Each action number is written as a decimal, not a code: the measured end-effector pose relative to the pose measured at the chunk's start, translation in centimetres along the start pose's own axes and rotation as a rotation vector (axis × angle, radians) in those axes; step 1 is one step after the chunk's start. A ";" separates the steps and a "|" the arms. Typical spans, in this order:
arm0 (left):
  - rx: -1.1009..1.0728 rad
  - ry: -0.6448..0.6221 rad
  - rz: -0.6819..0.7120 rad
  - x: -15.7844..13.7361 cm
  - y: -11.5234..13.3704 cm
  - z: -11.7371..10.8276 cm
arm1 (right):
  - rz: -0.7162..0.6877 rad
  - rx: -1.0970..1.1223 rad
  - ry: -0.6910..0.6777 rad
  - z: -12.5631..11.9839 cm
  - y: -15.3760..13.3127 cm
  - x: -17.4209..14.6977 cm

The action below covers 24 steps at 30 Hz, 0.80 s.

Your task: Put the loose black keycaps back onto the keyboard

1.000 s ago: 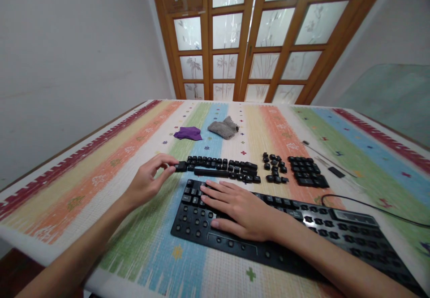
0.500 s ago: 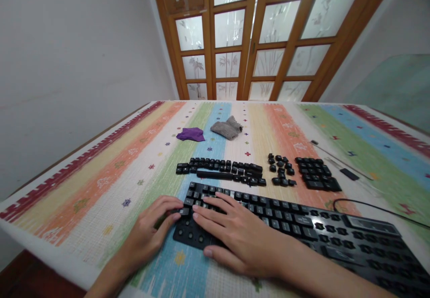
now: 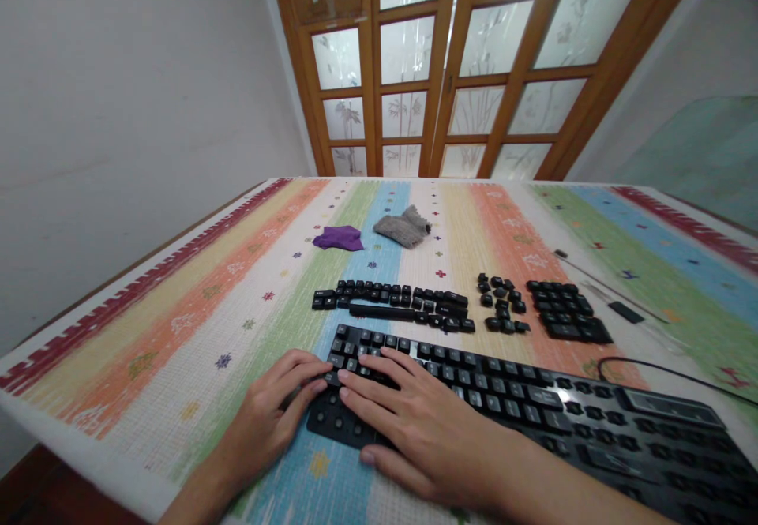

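The left hand has its thumb and forefinger closed on a dark keycap at the left end of a black computer keyboard, a pinch that seems meant to line the cap up over its socket. The right hand is open and grips nothing; it lies palm down across the keyboard with fingers spread, probably to steady it. The keyboard slants along the near edge of the worktop toward the near right corner; its upper rows carry caps, while its lower left and right parts show bare sockets. Just beyond it lie a long row group of loose keycaps, including a spacebar, then a small cluster and a number-pad block, apparently grouped to mirror the layout. Toward the far edge rest a purple cloth and a grey cloth.
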<state>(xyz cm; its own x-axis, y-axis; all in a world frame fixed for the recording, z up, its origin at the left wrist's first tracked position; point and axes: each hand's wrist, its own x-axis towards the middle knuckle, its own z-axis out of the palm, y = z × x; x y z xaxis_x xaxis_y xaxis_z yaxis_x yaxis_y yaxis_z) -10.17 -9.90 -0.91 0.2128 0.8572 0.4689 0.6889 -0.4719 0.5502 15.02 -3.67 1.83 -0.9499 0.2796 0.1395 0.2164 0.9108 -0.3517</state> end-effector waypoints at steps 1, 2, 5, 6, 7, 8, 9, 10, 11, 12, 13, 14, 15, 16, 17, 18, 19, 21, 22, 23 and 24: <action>-0.002 0.001 -0.001 0.0 0.0 0.0 | 0.001 -0.008 -0.002 0.0 -0.1 0.0; -0.003 0.001 -0.001 0.0 0.0 0.0 | 0.003 -0.017 -0.004 0.1 -0.1 0.0; 0.003 0.018 0.004 0.0 -0.2 0.0 | -0.001 -0.040 -0.011 0.3 -0.3 0.1; 0.005 0.028 0.010 0.0 -0.2 0.0 | -0.003 -0.049 -0.014 0.3 -0.4 0.1; 0.007 0.036 0.015 0.0 -0.2 0.0 | -0.005 -0.057 -0.018 0.3 -0.4 0.1; 0.009 0.039 0.019 0.0 -0.3 0.0 | -0.008 -0.063 -0.023 0.3 -0.4 0.1; 0.011 0.041 0.025 0.1 -0.3 0.0 | -0.008 -0.068 -0.027 0.3 -0.4 0.2; 0.013 0.039 0.030 0.1 -0.3 0.0 | -0.006 -0.071 -0.031 0.2 -0.5 0.2; 0.015 0.037 0.032 0.1 -0.3 0.1 | -0.004 -0.073 -0.034 0.1 -0.5 0.2; 0.018 0.034 0.034 0.1 -0.3 0.1 | -0.002 -0.074 -0.035 0.0 -0.5 0.2; 0.021 0.034 0.034 0.1 -0.2 0.1 | 0.000 -0.074 -0.035 0.0 -0.5 0.2; 0.023 0.034 0.033 0.1 -0.2 0.1 | 0.002 -0.074 -0.036 0.0 -0.5 0.2; 0.025 0.034 0.030 0.1 -0.1 0.1 | 0.001 -0.073 -0.036 0.0 -0.5 0.2; 0.027 0.033 0.029 0.1 -0.1 0.1 | 0.000 -0.071 -0.036 0.0 -0.4 0.2; 0.028 0.032 0.030 0.1 0.0 0.1 | 0.000 -0.071 -0.036 0.0 -0.4 0.2; 0.028 0.031 0.032 0.1 0.0 0.2 | -0.001 -0.070 -0.037 0.1 -0.4 0.2; 0.028 0.033 0.036 0.1 0.0 0.2 | -0.003 -0.069 -0.036 0.1 -0.3 0.2; 0.031 0.039 0.042 0.1 0.0 0.3 | -0.004 -0.069 -0.036 0.1 -0.3 0.2; 0.036 0.043 0.042 0.1 0.0 0.3 | -0.003 -0.070 -0.036 0.0 -0.3 0.2; 0.041 0.045 0.041 0.1 0.0 0.3 | -0.002 -0.071 -0.036 0.0 -0.3 0.2; 0.046 0.048 0.040 0.1 -0.1 0.3 | 0.000 -0.072 -0.036 0.0 -0.3 0.2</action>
<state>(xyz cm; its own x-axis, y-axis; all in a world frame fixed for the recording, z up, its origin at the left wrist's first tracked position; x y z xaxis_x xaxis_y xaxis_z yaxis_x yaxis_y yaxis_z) -9.95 -9.72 -1.14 0.2083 0.8267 0.5227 0.7118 -0.4946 0.4987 14.75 -3.90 1.99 -0.9572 0.2693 0.1058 0.2304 0.9307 -0.2842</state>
